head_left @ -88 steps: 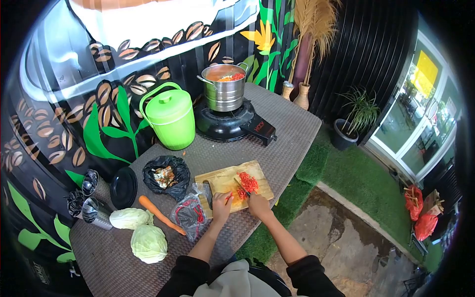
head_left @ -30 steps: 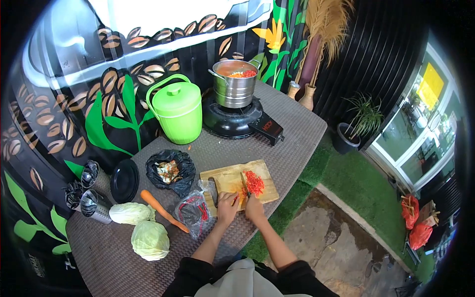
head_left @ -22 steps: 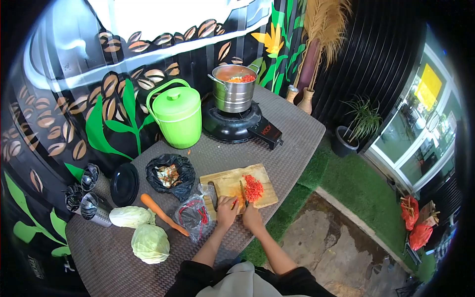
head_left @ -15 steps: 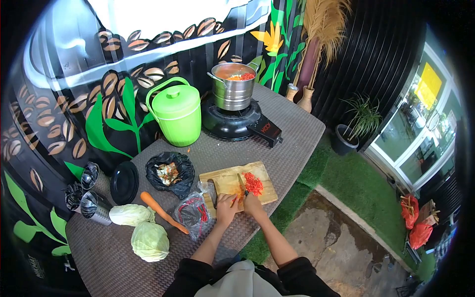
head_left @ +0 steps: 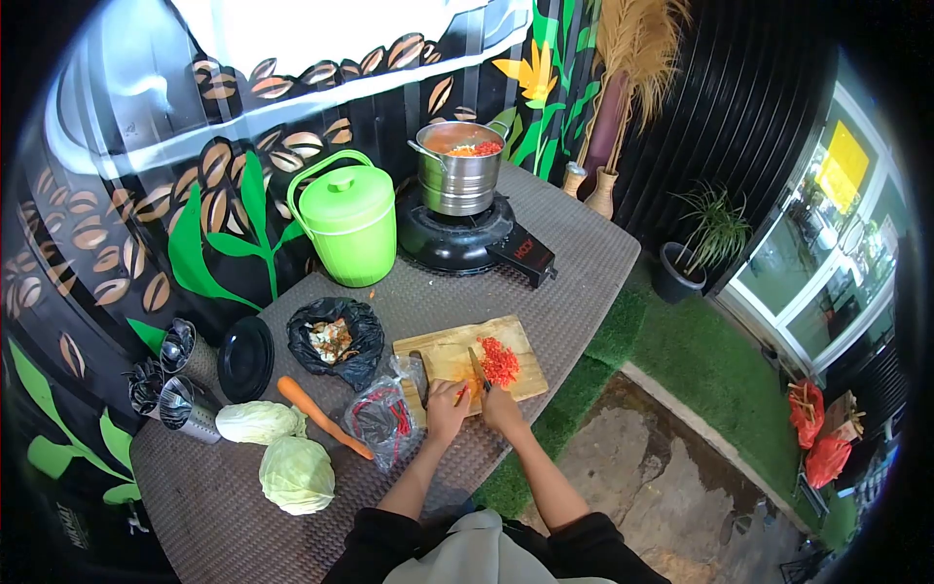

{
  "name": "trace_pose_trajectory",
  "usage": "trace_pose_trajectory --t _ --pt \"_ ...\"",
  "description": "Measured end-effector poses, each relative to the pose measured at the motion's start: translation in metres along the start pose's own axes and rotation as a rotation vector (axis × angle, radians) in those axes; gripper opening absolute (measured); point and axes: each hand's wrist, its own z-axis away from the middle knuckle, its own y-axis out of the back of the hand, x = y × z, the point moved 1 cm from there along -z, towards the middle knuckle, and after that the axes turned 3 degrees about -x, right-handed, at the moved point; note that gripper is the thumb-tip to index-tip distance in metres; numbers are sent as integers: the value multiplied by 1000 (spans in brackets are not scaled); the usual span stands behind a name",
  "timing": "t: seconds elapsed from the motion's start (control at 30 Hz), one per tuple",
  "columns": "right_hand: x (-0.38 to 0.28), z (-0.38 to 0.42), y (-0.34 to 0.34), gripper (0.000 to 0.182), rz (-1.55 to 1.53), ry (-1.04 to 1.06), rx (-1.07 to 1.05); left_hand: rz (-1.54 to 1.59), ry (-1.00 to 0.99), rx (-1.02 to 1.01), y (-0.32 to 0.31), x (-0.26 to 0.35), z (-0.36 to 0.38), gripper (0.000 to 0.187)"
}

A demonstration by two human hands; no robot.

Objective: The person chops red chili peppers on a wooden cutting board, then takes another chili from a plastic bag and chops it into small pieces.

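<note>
On the wooden cutting board (head_left: pixel 443 352), my right hand (head_left: pixel 501 410) is wrapped round the handle of a knife (head_left: pixel 476 364), its blade pointing away from me. My left hand (head_left: pixel 448 407) lies closed near the board's front edge, pinching a thin red chili (head_left: pixel 460 396) whose tip shows beside the fingers. A heap of finely chopped red chili (head_left: pixel 500 361) sits right of the blade. Left of the board, a clear plastic bag (head_left: pixel 377 419) has long red chilies in it.
Behind the board stand a lime-green bucket (head_left: pixel 347 229) and a steel pot (head_left: pixel 457 180) on a black portable stove (head_left: pixel 452 243). A black bag of scraps (head_left: pixel 334 338), a carrot (head_left: pixel 324 417), a cabbage (head_left: pixel 297 475), a paler leafy head (head_left: pixel 259 421) and utensil holders (head_left: pixel 188 409) lie left.
The knife and my right hand have shifted very slightly. My left hand stays in nearly the same place on the chili.
</note>
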Motion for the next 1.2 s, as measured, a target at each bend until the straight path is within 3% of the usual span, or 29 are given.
trace_pose_trajectory --t 0.1,0.27,0.37,0.53,0.63,0.8,0.87,0.97,1.0,1.13,1.2 --pt "-3 21 -27 34 -10 -159 174 4 -2 9 -4 -3 0 20" --pt "6 -1 -3 33 -51 -95 100 -11 -20 -1 -2 -3 1 20" --pt "27 -11 22 35 44 67 -77 13 -19 -4 0 -2 -1 20" --pt "14 25 -15 36 39 -164 78 -35 -38 -7 -4 -2 -2 20" --pt "12 5 -7 37 22 -123 105 -17 -17 -39 -2 1 -2 19" --pt "23 -19 52 35 181 7 -171 -26 -49 -61 0 0 -3 18" --pt "27 -6 41 34 147 7 -149 -17 -56 -52 0 -1 -4 18" --pt "26 10 -8 33 115 -59 191 -25 -35 -43 -1 1 -3 18" --pt "26 6 -10 33 116 -58 189 -29 -27 -41 -2 0 -3 18" --pt "27 -23 13 32 114 -42 108 -14 -43 -44 -1 -1 -2 19" --pt "32 -30 43 31 176 10 -90 -9 -43 -50 -1 -2 -2 19"
